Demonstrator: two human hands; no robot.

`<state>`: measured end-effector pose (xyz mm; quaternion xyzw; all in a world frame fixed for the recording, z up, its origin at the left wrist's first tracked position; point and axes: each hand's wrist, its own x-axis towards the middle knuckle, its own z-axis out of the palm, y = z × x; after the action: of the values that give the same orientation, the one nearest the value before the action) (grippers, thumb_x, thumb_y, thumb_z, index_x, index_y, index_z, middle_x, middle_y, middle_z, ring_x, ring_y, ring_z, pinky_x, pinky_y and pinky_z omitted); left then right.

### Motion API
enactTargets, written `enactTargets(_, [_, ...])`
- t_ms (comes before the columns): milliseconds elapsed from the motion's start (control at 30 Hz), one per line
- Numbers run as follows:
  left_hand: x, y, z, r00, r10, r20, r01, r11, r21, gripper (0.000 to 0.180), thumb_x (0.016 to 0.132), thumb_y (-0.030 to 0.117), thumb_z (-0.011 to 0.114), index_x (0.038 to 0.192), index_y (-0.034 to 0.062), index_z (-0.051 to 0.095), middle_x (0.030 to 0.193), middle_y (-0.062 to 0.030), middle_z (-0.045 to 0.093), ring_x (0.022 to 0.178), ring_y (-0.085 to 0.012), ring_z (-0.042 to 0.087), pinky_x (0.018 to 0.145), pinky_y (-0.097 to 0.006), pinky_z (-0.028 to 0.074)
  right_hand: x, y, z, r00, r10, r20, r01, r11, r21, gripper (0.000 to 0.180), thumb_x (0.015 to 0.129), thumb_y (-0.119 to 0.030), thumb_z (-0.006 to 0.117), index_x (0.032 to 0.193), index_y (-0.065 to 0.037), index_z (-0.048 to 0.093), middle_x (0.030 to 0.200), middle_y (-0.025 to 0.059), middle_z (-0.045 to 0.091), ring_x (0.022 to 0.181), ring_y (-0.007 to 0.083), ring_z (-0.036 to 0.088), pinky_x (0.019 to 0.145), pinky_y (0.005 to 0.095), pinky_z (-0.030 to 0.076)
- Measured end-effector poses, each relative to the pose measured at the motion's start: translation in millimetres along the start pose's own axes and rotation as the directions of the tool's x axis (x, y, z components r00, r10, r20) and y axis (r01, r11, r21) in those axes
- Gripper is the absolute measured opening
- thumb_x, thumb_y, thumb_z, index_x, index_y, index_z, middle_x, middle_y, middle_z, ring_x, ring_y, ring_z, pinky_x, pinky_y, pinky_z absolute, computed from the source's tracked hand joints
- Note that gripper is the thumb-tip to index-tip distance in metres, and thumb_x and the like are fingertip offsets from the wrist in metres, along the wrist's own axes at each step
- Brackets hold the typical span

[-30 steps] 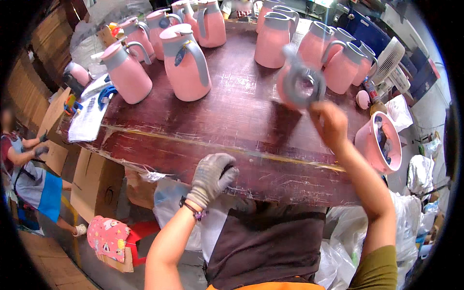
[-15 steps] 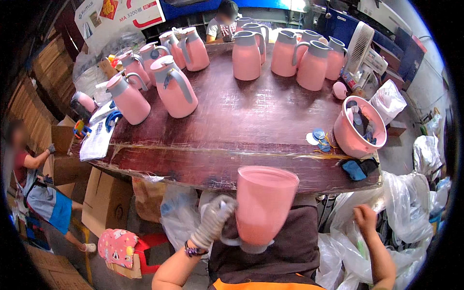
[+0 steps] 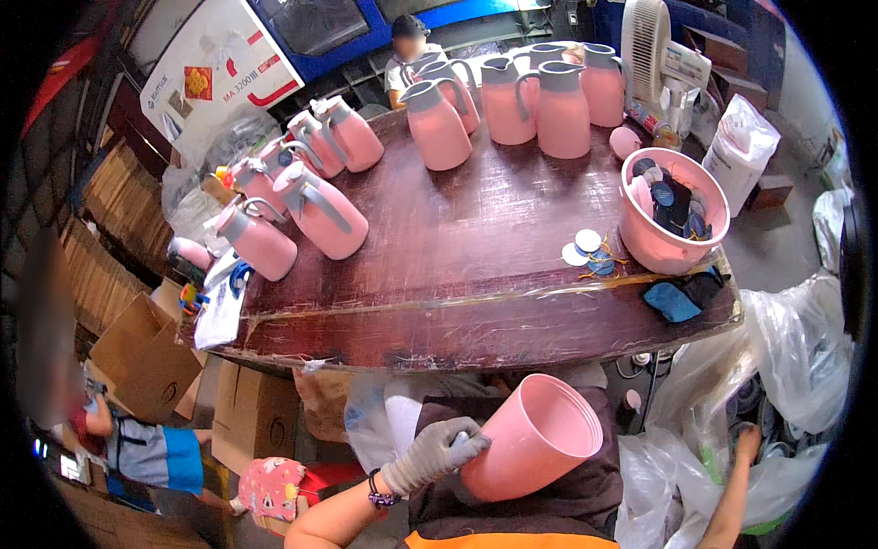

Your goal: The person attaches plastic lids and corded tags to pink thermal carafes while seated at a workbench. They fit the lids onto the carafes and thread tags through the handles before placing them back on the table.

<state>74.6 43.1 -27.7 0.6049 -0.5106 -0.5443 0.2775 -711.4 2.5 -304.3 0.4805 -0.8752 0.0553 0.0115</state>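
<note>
gloved left hand [image 3: 437,455] grips the pink jug body [image 3: 530,437]; right hand [image 3: 745,443] half hidden in plastic bags [image 3: 786,366], grip unclear.

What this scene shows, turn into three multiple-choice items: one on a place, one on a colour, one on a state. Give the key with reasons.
1. Where does the pink tub stand?
A) on the floor
B) on the table, near its right end
C) on a cardboard box

2. What colour is the glove on the left hand?
A) grey
B) blue
C) yellow

3. How is the pink shell that this hand holds?
A) capped with a grey lid
B) lying on the table
C) open-mouthed, with no lid

Key: 1 B, the tub sits on the dark wood beside the blue cloth. 2 A, the knitted glove is plainly grey. 3 C, its round mouth shows bare, and it is held below the table edge.
</note>
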Motion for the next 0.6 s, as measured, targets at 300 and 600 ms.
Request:
enactTargets(300, [-6,-4,60,0.99,-0.128,-0.053,0.127,0.991,-0.032,0.029,0.09,0.034,0.061,0.09,0.0049,0.064,0.076,0.0027,0.057,0.073,-0.006,0.05,0.068,-0.025,0.044,20,-21,61,0.956,0.284,-0.069,-0.292,0.937,-0.194,0.099,0.077,-0.042,0.073,0.149,-0.007,0.016,0.133,0.0344,0.037,0.111,0.0466,0.053,0.092,0.0474,0.048])
enactTargets(600, [-50,-3,73,0.982,-0.112,-0.153,0.106,0.993,-0.048,0.029,0.09,0.035,0.064,0.09,0.0059,0.064,0.077,0.004,0.056,0.074,-0.0053,0.05,0.065,-0.025,0.044,-40,-97,10,0.877,0.471,-0.096,-0.475,0.818,-0.324,0.09,0.081,-0.044,0.068,0.148,-0.01,0.019,0.143,0.0312,0.029,0.124,0.0432,0.045,0.089,0.0556,0.047])
